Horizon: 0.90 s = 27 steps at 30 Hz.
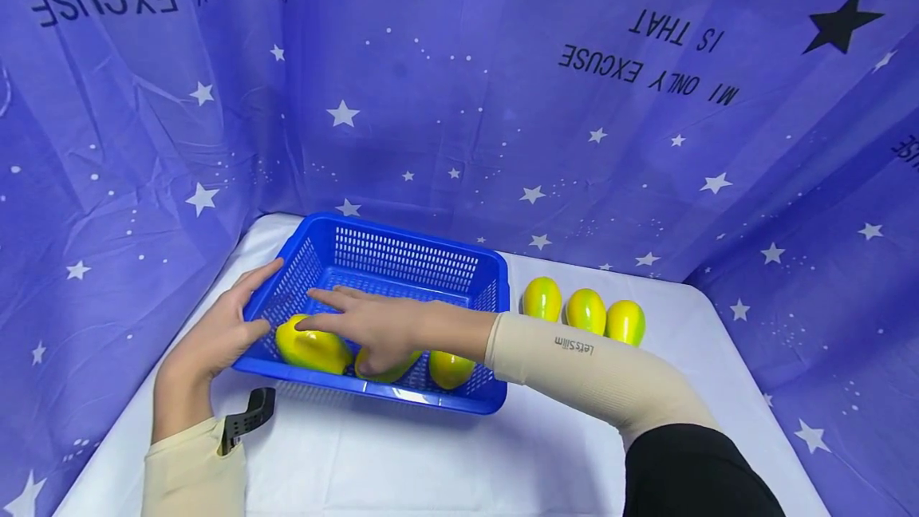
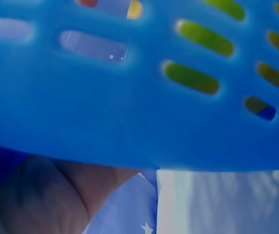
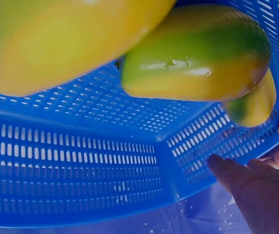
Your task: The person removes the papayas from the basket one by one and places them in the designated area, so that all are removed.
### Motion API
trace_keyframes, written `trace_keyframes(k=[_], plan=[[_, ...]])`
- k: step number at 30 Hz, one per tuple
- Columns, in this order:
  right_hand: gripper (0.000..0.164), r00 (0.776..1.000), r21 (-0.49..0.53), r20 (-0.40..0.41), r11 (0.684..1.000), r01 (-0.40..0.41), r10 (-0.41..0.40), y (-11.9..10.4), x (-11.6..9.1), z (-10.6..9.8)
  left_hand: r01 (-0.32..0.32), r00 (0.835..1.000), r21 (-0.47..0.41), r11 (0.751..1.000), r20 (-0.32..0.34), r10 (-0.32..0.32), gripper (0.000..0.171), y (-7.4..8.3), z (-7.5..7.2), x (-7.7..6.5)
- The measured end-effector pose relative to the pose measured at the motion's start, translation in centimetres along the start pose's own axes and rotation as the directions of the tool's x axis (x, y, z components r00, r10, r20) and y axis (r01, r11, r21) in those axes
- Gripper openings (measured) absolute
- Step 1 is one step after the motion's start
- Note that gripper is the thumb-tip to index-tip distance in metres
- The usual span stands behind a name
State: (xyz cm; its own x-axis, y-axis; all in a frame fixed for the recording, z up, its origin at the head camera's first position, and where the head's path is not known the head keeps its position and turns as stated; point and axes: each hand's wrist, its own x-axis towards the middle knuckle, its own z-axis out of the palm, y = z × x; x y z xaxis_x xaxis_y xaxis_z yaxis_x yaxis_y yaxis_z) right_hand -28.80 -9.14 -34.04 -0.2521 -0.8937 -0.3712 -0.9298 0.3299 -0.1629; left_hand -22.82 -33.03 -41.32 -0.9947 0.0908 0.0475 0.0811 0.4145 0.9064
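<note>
A blue plastic basket (image 1: 402, 250) with slotted walls holds three glossy yellow-green mangoes along its near side. My left hand (image 1: 218, 329) grips the basket's left rim, thumb at the edge. In the left wrist view, part of that palm shows beneath the blue wall. My right hand (image 1: 380, 325) reaches over the basket with fingers extended and spread, above the left mango (image 1: 309, 349) and middle mango (image 1: 398, 369). The thumb hangs beside the middle one, which the hand partly covers. Below the right wrist lies the right mango (image 1: 451, 369). The right wrist view shows these mangoes (image 3: 197, 53) close up.
To the right of the basket, three more mangoes (image 1: 585, 309) stand in a row on the white tablecloth (image 1: 402, 461), behind the right forearm. Purple star-printed cloth (image 1: 459, 102) hangs around the back and sides. A black wrist mount (image 1: 251, 417) projects from the left sleeve.
</note>
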Motion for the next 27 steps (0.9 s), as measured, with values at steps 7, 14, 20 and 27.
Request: trace_keyframes(k=[7, 14, 20, 27], plan=[[0.092, 0.997, -0.076, 0.067, 0.997, -0.018, 0.023, -0.8, 2.5, 0.5, -0.006, 1.000, -0.007, 1.000, 0.002, 0.006, 0.091, -0.1, -0.2, 0.0], [0.095, 0.996, -0.095, 0.074, 0.995, -0.044, 0.051, -0.6, 3.8, 1.4, -0.006, 1.000, -0.012, 1.000, 0.010, 0.006, 0.090, 0.1, 0.0, 0.1], [0.093, 0.998, -0.109, 0.051, 0.993, -0.040, 0.046, -0.5, 4.4, 1.9, -0.012, 1.000, -0.011, 1.000, 0.010, 0.012, 0.089, 0.1, 0.0, 0.1], [0.092, 0.994, -0.102, 0.061, 0.991, -0.082, 0.088, -0.6, 5.2, 2.2, -0.007, 1.000, -0.020, 1.000, 0.010, 0.008, 0.091, 0.1, -0.1, -0.1]])
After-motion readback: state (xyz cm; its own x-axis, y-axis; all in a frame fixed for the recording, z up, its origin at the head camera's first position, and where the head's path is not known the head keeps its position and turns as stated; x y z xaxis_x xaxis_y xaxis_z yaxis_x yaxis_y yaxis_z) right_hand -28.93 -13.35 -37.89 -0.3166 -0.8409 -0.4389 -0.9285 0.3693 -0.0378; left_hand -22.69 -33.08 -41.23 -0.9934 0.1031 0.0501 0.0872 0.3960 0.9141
